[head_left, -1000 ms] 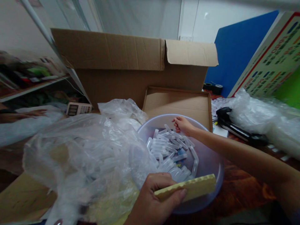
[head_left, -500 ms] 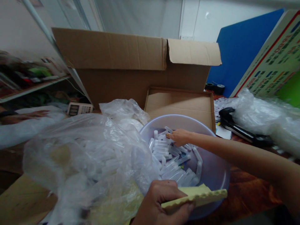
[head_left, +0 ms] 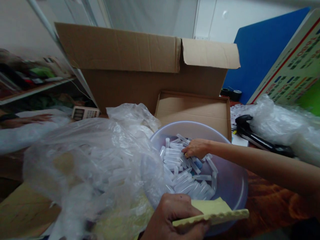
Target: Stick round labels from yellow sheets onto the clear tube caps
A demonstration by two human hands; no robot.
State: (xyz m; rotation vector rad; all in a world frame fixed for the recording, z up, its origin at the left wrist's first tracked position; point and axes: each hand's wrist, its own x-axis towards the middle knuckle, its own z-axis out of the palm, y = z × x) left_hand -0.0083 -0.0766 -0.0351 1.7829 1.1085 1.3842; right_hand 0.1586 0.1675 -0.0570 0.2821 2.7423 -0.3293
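A translucent basin (head_left: 232,176) holds many clear plastic tubes (head_left: 190,186), some lined up side by side and others lying crosswise. My right hand (head_left: 197,148), a ring on one finger, reaches into it from the right. Its curled fingers close on tubes at the heap's far side; the fingertips are partly hidden. At the basin's near rim, my left hand (head_left: 175,216) grips a flat yellow piece with a wavy edge (head_left: 212,211), thumb below and fingers above. Left of the basin, a big clear plastic bag (head_left: 100,160) with more pale tubes inside overlaps the rim.
Behind stand a large open cardboard box (head_left: 125,50) and a shallow cardboard tray (head_left: 192,106). To the right are a black device (head_left: 262,136), a plastic bag (head_left: 280,116) and a blue board (head_left: 260,50). Another person's hand (head_left: 35,120) rests on white plastic at left, near a calculator (head_left: 85,113).
My right hand has shifted slightly right and down among the tubes, and some tubes under it have moved. My left hand keeps hold of the yellow piece. The view has tilted slightly.
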